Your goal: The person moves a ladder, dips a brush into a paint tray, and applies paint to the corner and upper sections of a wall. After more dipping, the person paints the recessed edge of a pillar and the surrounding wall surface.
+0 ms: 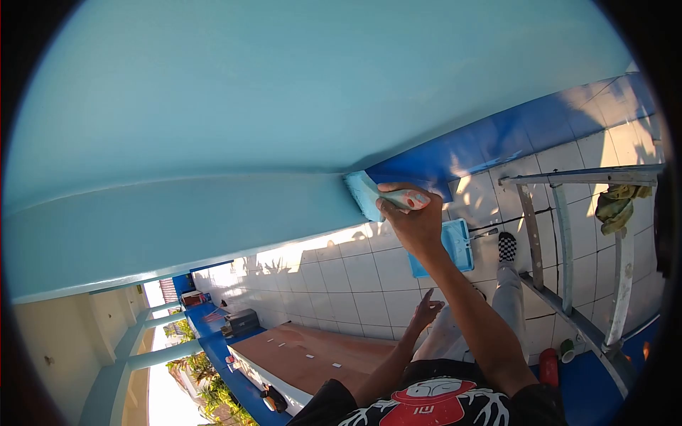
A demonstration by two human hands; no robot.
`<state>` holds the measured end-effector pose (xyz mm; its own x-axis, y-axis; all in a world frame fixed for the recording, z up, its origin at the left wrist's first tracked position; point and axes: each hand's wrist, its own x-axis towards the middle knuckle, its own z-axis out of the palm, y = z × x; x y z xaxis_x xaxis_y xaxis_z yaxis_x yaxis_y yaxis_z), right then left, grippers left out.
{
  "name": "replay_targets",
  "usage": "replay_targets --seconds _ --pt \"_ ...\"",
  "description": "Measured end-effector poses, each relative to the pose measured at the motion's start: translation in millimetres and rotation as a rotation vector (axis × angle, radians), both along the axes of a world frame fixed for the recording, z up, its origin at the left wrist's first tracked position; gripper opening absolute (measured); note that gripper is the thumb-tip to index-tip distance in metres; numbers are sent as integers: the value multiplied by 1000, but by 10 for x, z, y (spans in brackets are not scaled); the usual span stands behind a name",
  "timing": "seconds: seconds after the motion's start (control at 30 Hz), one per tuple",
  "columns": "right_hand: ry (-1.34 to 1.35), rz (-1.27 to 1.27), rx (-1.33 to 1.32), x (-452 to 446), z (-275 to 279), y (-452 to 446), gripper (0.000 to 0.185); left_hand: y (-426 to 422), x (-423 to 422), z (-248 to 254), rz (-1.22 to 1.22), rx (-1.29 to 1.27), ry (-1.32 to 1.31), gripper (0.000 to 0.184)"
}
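Note:
My right hand point(418, 224) is closed around the handle of a paintbrush point(364, 195). Light blue paint covers its bristles, which touch the lower part of the light blue wall point(284, 206), close to where it meets a dark blue band point(497, 138). Lower down, my left hand point(426, 312) hangs near my leg with its fingers apart and nothing visible in it. Below my right hand, a blue paint tray point(462, 245) lies on the tiled floor, partly hidden by my forearm.
A metal ladder point(565, 241) stands at the right, a stained cloth point(615, 207) draped on it. Near its foot are a red container point(548, 367) and a green cup point(567, 351). A brown-topped surface point(305, 355) and a dark grey box point(240, 323) are at lower left.

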<state>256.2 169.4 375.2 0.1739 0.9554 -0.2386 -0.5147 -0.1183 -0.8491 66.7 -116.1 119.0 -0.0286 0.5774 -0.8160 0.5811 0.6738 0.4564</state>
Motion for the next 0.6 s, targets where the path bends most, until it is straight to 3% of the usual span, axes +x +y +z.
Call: replay_targets --seconds 0.2,0.3,0.4,0.5,0.6 --pt "-71 6 113 -43 929 157 14 82 -7 -57 -118 187 43 85" --pt "-120 -18 310 -75 1546 239 4 156 32 144 99 129 -17 84" --pt "-90 2 456 -139 2116 376 13 194 48 423 223 171 -4 82" --pt "-109 -30 613 -171 2798 531 12 5 -237 154 129 238 -17 82" --pt "-203 -18 659 -82 3562 650 13 42 -168 509 274 119 66 82"
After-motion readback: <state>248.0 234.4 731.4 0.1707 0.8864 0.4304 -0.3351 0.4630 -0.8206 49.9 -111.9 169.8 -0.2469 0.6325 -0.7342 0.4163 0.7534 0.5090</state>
